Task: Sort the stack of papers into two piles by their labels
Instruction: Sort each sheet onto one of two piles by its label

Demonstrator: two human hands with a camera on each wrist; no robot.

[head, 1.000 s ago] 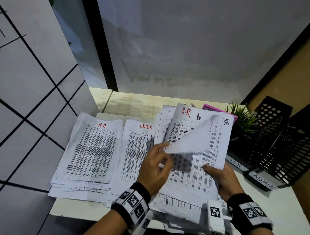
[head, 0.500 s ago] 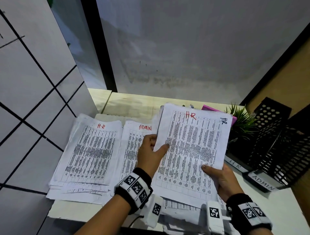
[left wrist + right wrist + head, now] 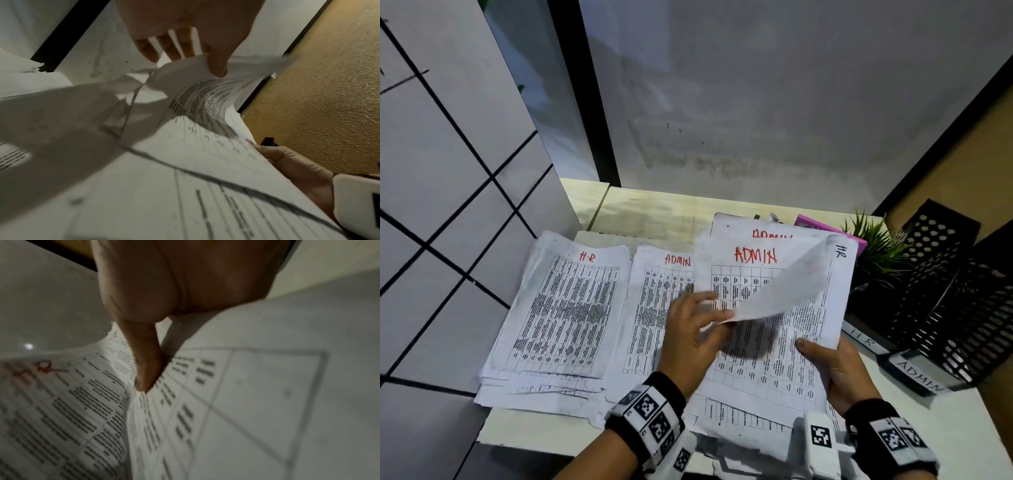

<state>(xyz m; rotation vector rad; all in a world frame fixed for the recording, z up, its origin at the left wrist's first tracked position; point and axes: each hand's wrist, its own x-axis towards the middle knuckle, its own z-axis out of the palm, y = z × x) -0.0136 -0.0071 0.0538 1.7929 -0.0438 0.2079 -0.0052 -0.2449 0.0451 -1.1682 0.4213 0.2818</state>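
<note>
My right hand [image 3: 835, 370] grips the unsorted stack of papers [image 3: 774, 359] at its right edge, thumb [image 3: 144, 369] on top. My left hand [image 3: 695, 329] pinches the corner of the top sheet [image 3: 780, 291] and peels it up and to the right. The sheet below it [image 3: 756, 255] is marked ADMIN in red. On the desk to the left lie an HR pile [image 3: 561, 315] and, beside it, an ADMIN pile [image 3: 650, 308], partly hidden by my left hand. In the left wrist view the thumb [image 3: 216, 65] presses the lifted sheet's curled corner [image 3: 185, 73].
Black mesh trays [image 3: 941, 301] labelled HR and ADMIN stand at the right with a small green plant [image 3: 876, 250] and something pink [image 3: 822, 226] behind the stack. A tiled wall [image 3: 448, 205] closes the left side. The desk's front edge [image 3: 524, 431] runs below the piles.
The HR sheet that topped the stack half a second ago is now peeled up by my left hand, which uncovers an ADMIN sheet. My right hand keeps its grip.
</note>
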